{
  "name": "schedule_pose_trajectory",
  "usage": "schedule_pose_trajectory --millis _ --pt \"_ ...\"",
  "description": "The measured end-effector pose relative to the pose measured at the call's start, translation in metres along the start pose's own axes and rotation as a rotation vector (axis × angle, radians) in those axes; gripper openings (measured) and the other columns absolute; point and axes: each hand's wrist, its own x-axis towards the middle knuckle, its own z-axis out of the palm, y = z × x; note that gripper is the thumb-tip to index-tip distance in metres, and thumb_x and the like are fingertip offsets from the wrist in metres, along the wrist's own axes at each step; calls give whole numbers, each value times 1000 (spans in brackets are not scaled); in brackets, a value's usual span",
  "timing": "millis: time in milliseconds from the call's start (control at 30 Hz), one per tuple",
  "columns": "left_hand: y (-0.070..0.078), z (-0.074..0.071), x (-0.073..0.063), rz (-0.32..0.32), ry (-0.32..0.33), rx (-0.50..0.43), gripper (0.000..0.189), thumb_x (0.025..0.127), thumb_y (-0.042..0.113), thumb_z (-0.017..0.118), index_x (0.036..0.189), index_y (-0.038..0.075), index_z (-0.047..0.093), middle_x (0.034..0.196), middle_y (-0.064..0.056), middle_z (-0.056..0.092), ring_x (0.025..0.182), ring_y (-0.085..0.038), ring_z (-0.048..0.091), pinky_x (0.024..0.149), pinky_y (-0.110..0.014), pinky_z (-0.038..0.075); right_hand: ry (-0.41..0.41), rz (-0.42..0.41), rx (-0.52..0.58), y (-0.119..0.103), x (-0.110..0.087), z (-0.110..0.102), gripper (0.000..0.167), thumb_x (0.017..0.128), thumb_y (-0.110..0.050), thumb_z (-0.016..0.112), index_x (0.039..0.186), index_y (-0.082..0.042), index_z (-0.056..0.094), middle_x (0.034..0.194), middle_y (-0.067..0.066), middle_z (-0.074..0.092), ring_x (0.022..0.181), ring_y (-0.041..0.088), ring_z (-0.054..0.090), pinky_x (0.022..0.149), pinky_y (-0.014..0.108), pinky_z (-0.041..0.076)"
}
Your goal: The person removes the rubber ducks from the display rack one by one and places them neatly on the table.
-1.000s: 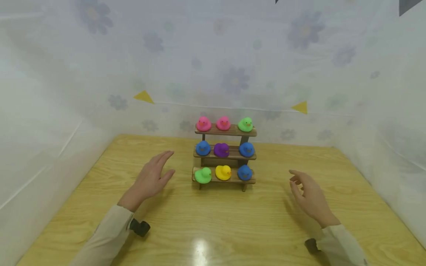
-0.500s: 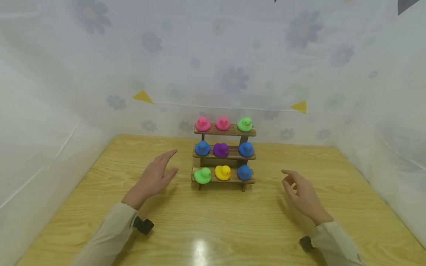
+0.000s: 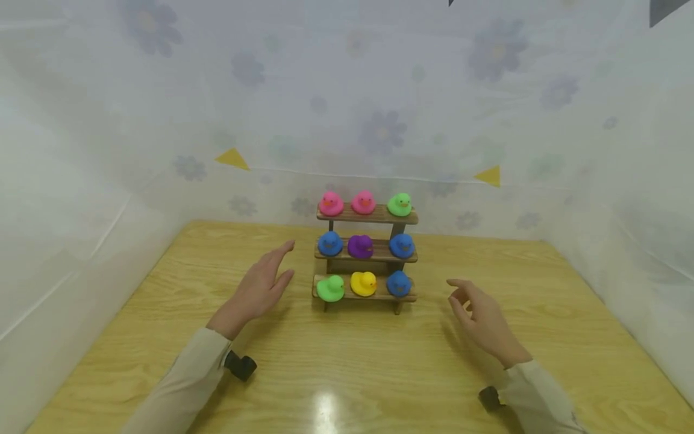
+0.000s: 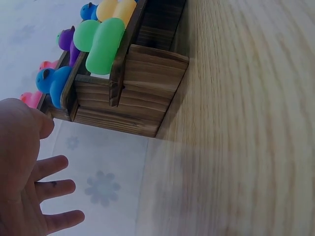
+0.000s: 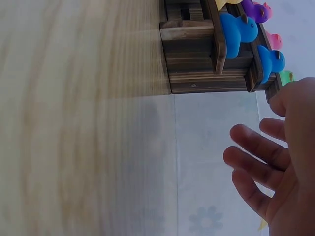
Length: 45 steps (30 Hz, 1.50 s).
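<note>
A three-tier wooden stand (image 3: 347, 258) on the table carries small toy ducks. Two pink ducks (image 3: 364, 203) and a green duck (image 3: 399, 205) are on its top tier. The middle tier bears a purple duck (image 3: 360, 246) between two blue ducks (image 3: 402, 246). Along the bottom tier sit a light green duck (image 3: 331, 289), a yellow duck (image 3: 364, 284) and a blue duck (image 3: 398, 284). My left hand (image 3: 255, 292) hovers left of the stand, fingers extended, holding nothing. To the right of it, my right hand (image 3: 482, 319) hangs with loosely bent fingers, also holding nothing.
The stand rests on a light wood table (image 3: 347, 367) with a glare spot near the front. Pale floral sheeting (image 3: 336, 90) encloses the back and sides, marked by yellow triangles (image 3: 233, 159). A small black device (image 3: 241, 365) is on the left wrist.
Both hands have moved inward toward the stand, the left to the right and the right to the left. The stand and the ducks stay in place.
</note>
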Motion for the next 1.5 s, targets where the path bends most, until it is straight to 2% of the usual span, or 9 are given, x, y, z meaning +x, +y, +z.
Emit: schedule_pose_trajectory --millis 200,467,733,1033,1333,1500 --pt "1 0 3 6 0 5 59 102 23 45 154 8 22 149 -15 39 136 -35 37 108 -55 32 -25 4 -18 -8 2 2 36 91 -3 60 126 1 55 88 0 63 77 12 57 66 37 51" --pt "4 -1 10 10 -7 -7 59 101 23 47 153 9 24 150 -16 37 137 -35 37 110 -54 31 -41 2 -15 -9 6 9 37 90 -2 62 127 0 55 88 0 63 78 12 58 66 31 50" --pt "6 -1 13 5 -16 -14 60 101 24 47 154 11 21 151 -16 36 137 -35 36 111 -53 30 -29 -26 9 -15 11 14 37 89 0 63 125 0 56 85 -2 63 76 12 58 64 34 51" --pt "6 2 17 7 -13 -10 62 101 24 48 154 11 21 151 -17 36 137 -36 36 110 -53 30 -16 -55 25 -18 15 18 38 87 2 65 124 1 56 84 -2 63 75 11 59 62 28 49" --pt "5 2 20 -4 -26 -16 61 102 26 46 155 12 18 153 -16 33 139 -35 33 112 -52 29 -8 -114 24 -20 18 23 43 82 3 69 124 -1 56 83 -1 62 74 16 61 62 33 51" --pt "6 3 23 -2 -38 -40 61 102 25 45 155 11 18 154 -16 32 140 -36 33 112 -52 28 -6 -126 30 -20 18 24 45 81 3 70 124 -1 57 83 -2 62 72 13 59 62 29 49"
